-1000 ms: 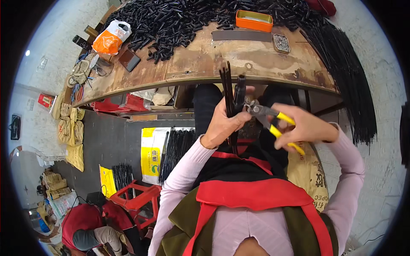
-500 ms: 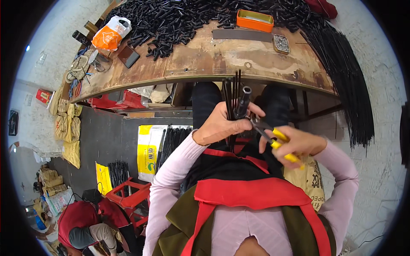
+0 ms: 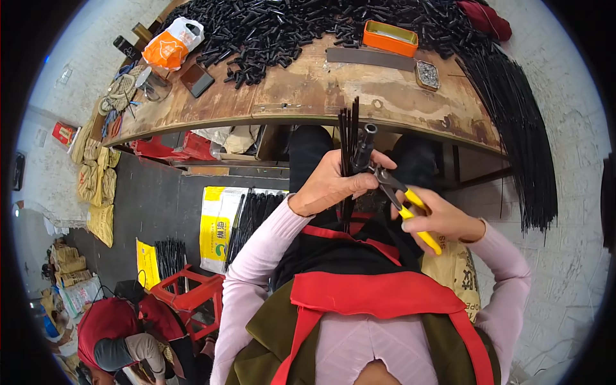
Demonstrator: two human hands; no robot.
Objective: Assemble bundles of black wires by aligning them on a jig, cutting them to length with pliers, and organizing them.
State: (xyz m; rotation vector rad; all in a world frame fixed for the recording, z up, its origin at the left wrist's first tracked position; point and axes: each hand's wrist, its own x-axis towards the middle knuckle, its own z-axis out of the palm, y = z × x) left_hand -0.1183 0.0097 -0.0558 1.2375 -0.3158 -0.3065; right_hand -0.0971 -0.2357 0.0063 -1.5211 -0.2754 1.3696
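Holding pliers (image 3: 390,183) beside a black tube (image 3: 363,151)

Clamping that one smooth, round tube and several thin, straight rods (image 3: 347,135) in the left grip (image 3: 326,185), in front of the counter's (image 3: 301,96) near edge. Clasping one yellow-handled metal pair in the right grip (image 3: 443,215). Showing open, scuffed wood along that edge, one orange tin (image 3: 388,47) beyond.

partly covered grip, cropped surroundings
the middle of the black rods (image 3: 347,138) is hidden by the left hand (image 3: 332,184), and the lower end of the black tube (image 3: 363,151) is covered there too. whether anything is nipped by the pliers (image 3: 392,185) cannot be made out. the pile of black pieces (image 3: 276,32) is cut off by the upper edge, the co-worker (image 3: 110,333) by the lower.
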